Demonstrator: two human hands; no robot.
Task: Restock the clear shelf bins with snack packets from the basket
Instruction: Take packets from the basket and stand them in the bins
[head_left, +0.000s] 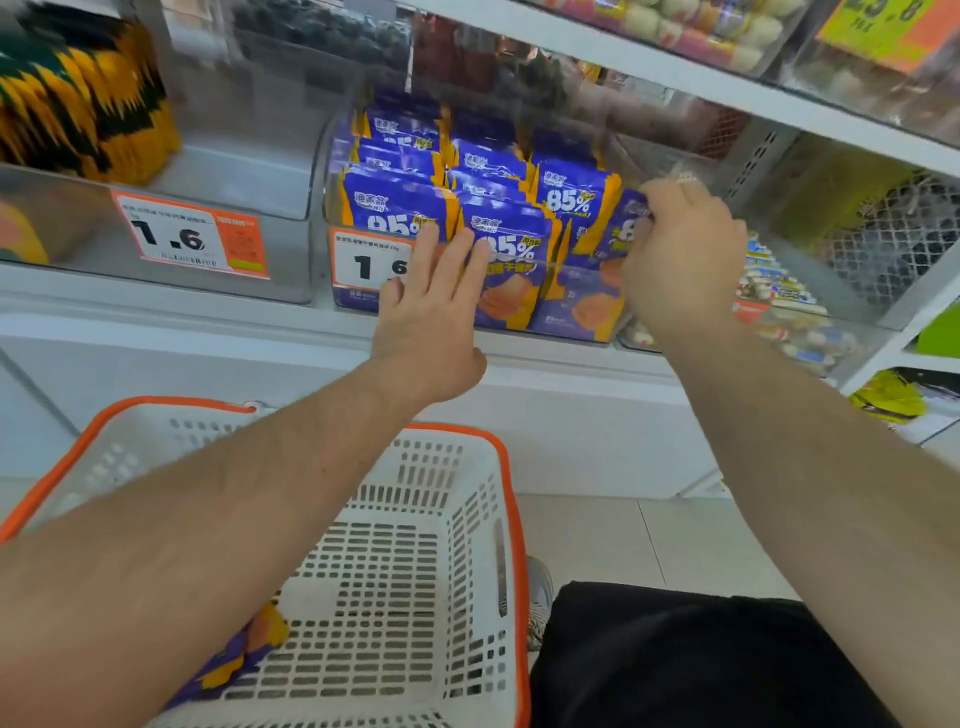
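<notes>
So, across the upper half of the frame runs the white metal shelf, its clear plastic bins sitting side by side so each product faces the aisle behind its own price tag. Below it, in the lower left of the frame, I have the white perforated plastic basket with the orange rim parked directly under the bin, I judge so that each reach up is short. It looks nearly emptied: only a few purple and orange snack packets show at its bottom, partly hidden by my left forearm.

At centre frame is the clear plastic bin with the white and orange price label on its front, packed with upright purple packets marked 85% in rows, faces forward.

My left hand is spread flat, fingers straight, pressed against the bin's front and the leading packets, probably to keep the rows from tipping. My right hand, right of centre, has its fingers curled round the top edge of the rightmost purple packet, pinching it as it goes into the gap at the bin's right side.
</notes>
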